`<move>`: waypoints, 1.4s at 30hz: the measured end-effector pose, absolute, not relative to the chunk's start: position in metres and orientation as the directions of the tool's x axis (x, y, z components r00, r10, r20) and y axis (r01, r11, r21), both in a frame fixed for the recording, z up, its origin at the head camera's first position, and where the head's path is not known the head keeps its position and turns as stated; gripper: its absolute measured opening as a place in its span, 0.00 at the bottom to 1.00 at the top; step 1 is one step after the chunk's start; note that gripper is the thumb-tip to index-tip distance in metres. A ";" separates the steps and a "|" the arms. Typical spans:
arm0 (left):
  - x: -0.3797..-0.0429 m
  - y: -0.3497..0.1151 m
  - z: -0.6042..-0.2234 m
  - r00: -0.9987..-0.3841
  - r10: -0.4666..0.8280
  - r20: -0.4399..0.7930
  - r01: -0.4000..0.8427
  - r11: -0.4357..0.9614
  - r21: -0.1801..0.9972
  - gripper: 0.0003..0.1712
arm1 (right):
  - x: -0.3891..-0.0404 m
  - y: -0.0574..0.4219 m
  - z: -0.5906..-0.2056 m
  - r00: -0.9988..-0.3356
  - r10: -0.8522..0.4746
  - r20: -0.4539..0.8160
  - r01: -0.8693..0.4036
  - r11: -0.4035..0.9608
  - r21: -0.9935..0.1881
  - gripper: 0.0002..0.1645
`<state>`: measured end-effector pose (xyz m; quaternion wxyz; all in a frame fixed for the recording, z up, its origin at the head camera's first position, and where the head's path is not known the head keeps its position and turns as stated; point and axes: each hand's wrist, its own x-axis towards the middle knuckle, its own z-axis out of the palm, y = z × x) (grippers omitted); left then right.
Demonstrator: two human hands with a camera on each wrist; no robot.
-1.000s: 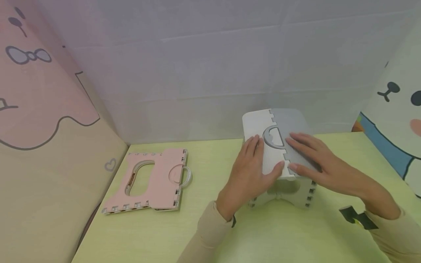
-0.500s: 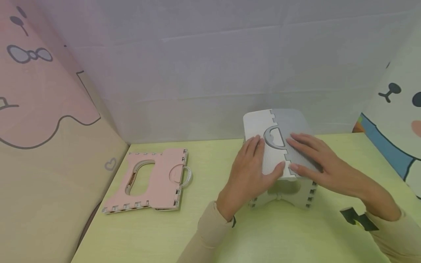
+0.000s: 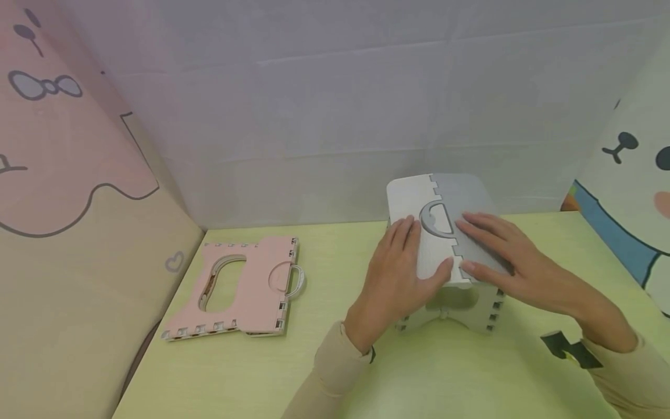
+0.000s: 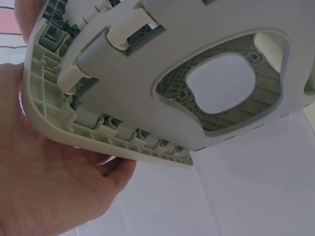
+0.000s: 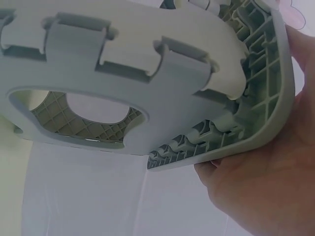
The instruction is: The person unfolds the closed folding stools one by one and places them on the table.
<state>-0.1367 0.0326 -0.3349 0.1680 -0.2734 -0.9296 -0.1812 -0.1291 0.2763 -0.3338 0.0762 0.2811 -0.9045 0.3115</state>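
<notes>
A folding step stool (image 3: 466, 192) stands unfolded on its legs at the right of the table, its top half white and half grey with a grey carry handle (image 3: 429, 220) lying flat in the middle. My left hand (image 3: 389, 273) rests flat on the white half, fingers straight and thumb toward the seam. On the grey half lies my right hand (image 3: 502, 259), its fingers extended. Both wrist views look up at the ribbed underside of the top and the hinged side legs, with the left palm (image 4: 54, 187) and right palm (image 5: 266, 182) beyond the rim.
A pink folding stool (image 3: 262, 285) lies folded flat on the left of the yellow-green table (image 3: 335, 349), its handle (image 3: 298, 281) sticking out to the right. A pale cloth wall (image 3: 314, 116) rises behind the table, with printed cartoon panels (image 3: 78, 145) at either side.
</notes>
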 end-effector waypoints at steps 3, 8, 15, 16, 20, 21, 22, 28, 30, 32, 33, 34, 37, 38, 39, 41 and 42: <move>-0.136 0.033 -0.336 -0.792 0.447 0.416 0.570 0.785 0.243 0.43 | -0.129 0.276 -0.334 -0.833 -0.459 0.310 -0.552 0.645 -0.528 0.45; -0.136 0.032 -0.337 -0.787 0.435 0.438 0.574 0.777 0.259 0.43 | -0.128 0.276 -0.334 -0.838 -0.449 0.309 -0.543 0.643 -0.540 0.44; -0.136 0.032 -0.339 -0.769 0.415 0.486 0.587 0.760 0.280 0.40 | -0.124 0.278 -0.333 -0.870 -0.394 0.295 -0.491 0.650 -0.580 0.44; -0.136 0.032 -0.339 -0.766 0.411 0.494 0.588 0.758 0.282 0.39 | -0.124 0.278 -0.333 -0.876 -0.382 0.295 -0.482 0.650 -0.588 0.44; -0.137 0.031 -0.339 -0.765 0.389 0.513 0.590 0.742 0.317 0.37 | -0.121 0.278 -0.331 -0.880 -0.336 0.335 -0.475 0.633 -0.612 0.43; -0.137 0.030 -0.339 -0.768 0.380 0.516 0.586 0.742 0.325 0.37 | -0.120 0.278 -0.331 -0.875 -0.328 0.357 -0.484 0.630 -0.608 0.43; -0.137 0.030 -0.339 -0.769 0.370 0.521 0.583 0.741 0.334 0.36 | -0.120 0.279 -0.331 -0.866 -0.322 0.382 -0.498 0.626 -0.601 0.43; -0.138 0.029 -0.341 -0.789 0.301 0.535 0.552 0.730 0.403 0.32 | -0.121 0.283 -0.335 -0.823 -0.279 0.495 -0.550 0.610 -0.571 0.41; -0.139 0.028 -0.342 -0.793 0.282 0.540 0.545 0.724 0.423 0.32 | -0.121 0.284 -0.336 -0.825 -0.259 0.502 -0.542 0.615 -0.573 0.40; -0.139 0.027 -0.343 -0.799 0.265 0.539 0.537 0.717 0.444 0.32 | -0.121 0.286 -0.338 -0.830 -0.240 0.503 -0.530 0.621 -0.578 0.39; -0.138 0.026 -0.343 -0.804 0.255 0.538 0.532 0.714 0.456 0.32 | -0.121 0.287 -0.338 -0.836 -0.229 0.499 -0.519 0.625 -0.583 0.39; -0.138 0.026 -0.344 -0.809 0.246 0.533 0.525 0.709 0.470 0.32 | -0.121 0.288 -0.339 -0.842 -0.218 0.494 -0.508 0.630 -0.588 0.38; -0.138 0.024 -0.345 -0.826 0.219 0.520 0.504 0.700 0.506 0.32 | -0.121 0.291 -0.341 -0.853 -0.190 0.486 -0.484 0.634 -0.603 0.36; -0.138 0.023 -0.346 -0.830 0.212 0.516 0.499 0.696 0.517 0.31 | -0.121 0.291 -0.342 -0.853 -0.184 0.488 -0.483 0.632 -0.606 0.35; -0.138 0.022 -0.346 -0.835 0.204 0.511 0.493 0.690 0.530 0.31 | -0.121 0.292 -0.342 -0.853 -0.176 0.491 -0.483 0.625 -0.614 0.34; -0.138 0.020 -0.347 -0.839 0.190 0.510 0.485 0.686 0.542 0.31 | -0.121 0.293 -0.344 -0.845 -0.169 0.508 -0.495 0.606 -0.622 0.32; -0.139 0.019 -0.347 -0.840 0.182 0.511 0.481 0.686 0.546 0.30 | -0.121 0.293 -0.344 -0.840 -0.166 0.516 -0.503 0.595 -0.628 0.31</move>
